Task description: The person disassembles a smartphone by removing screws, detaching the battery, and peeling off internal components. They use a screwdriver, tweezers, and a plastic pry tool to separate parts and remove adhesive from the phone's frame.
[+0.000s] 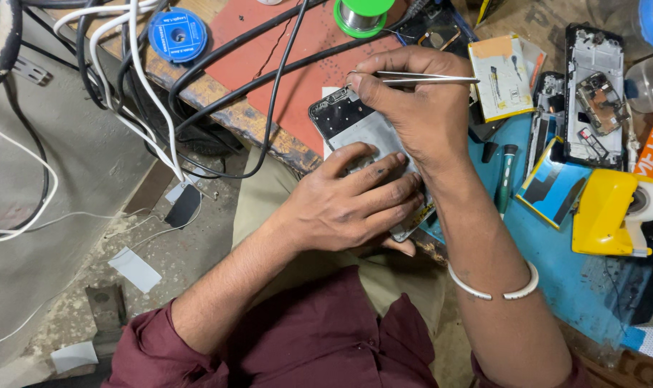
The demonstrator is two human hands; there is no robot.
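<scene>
L hand (pixel 348 205) pins phone frame (pixel 344 118) at bench edge — R hand (pixel 413 108) pinches tweezers (pixel 427 77).

Bare hands (pixel 344 205), forearms uncovered — maroon sleeves (pixel 154 345) rolled to the elbows, khaki trousers (pixel 269 190) below, thin white bangle (pixel 493 287) on the right wrist.

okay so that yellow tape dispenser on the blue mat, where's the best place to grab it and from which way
Probably best taken across the yellow tape dispenser's solid body, its widest plain part, coming down from above. Its roll of tape sits at the end toward the mat's edge, so stay clear of that. The blue-and-yellow packet lies close on the other end, and the right hand holding tweezers is well away.
</scene>
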